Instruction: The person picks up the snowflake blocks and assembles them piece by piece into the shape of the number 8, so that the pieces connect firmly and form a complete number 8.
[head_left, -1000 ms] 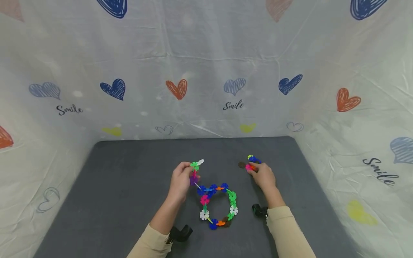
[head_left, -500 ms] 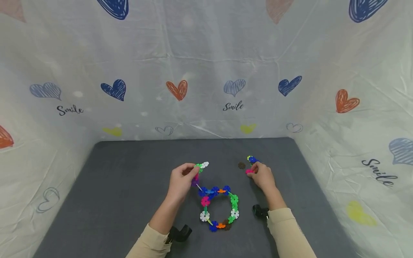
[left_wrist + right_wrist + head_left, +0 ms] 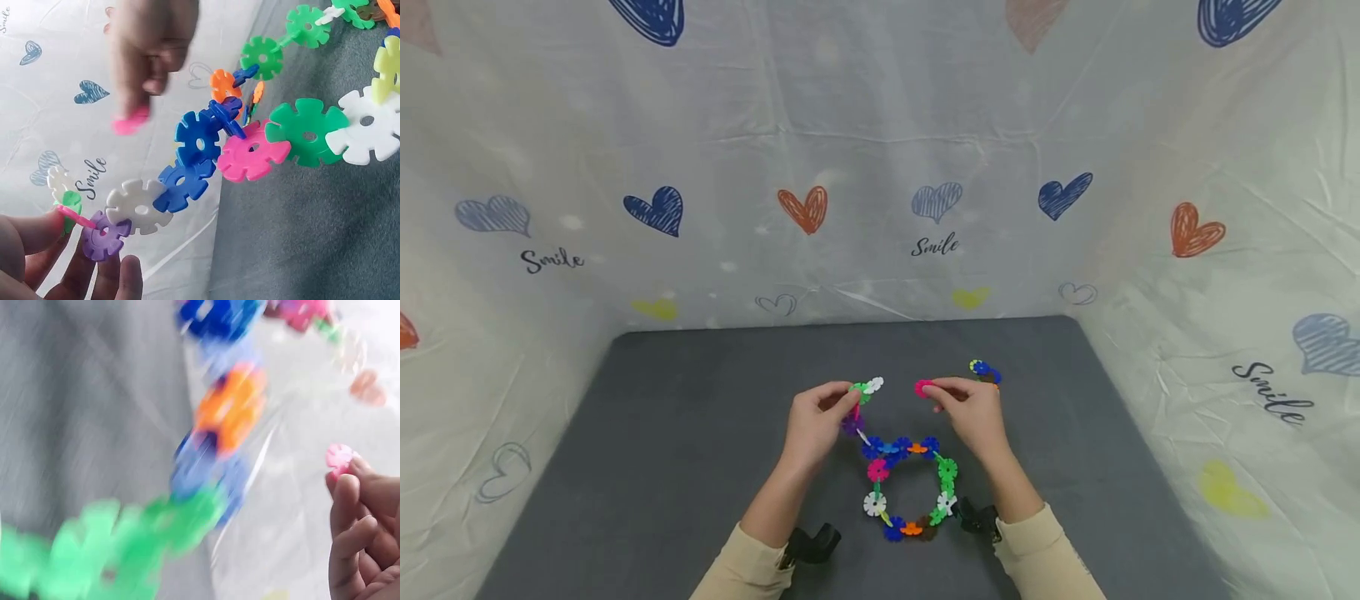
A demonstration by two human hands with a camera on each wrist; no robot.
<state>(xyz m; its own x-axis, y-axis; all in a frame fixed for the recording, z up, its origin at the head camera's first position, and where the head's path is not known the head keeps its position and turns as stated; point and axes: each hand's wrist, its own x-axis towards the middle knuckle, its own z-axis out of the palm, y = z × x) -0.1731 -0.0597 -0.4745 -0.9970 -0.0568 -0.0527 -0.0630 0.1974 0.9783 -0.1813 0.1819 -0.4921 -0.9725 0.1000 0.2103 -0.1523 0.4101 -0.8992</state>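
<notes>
In the head view, a ring of slotted flower-shaped discs (image 3: 948,469) in several colours lies on the dark table, with a tail rising from its upper left corner. My left hand (image 3: 811,423) pinches this tail near its far end, between the green and purple discs (image 3: 105,235); a white disc (image 3: 875,384) juts out past the fingertips. Between thumb and forefinger my right hand (image 3: 976,417) grips a single pink disc (image 3: 922,388), a short distance right of the tail's white end. The left wrist view shows the chain's slots pushed into one another.
Beyond the right hand lie several loose discs (image 3: 982,368), blue and yellow among them, partly hidden by the hand. Black wrist cameras (image 3: 814,543) jut over the table on both sides. A curtain printed with hearts (image 3: 802,208) encloses the table's back and sides.
My right hand has taken the pink disc from the loose pieces and carried it left toward the tail. The left hand has shifted its hold slightly, tipping the tail's white end rightward.
</notes>
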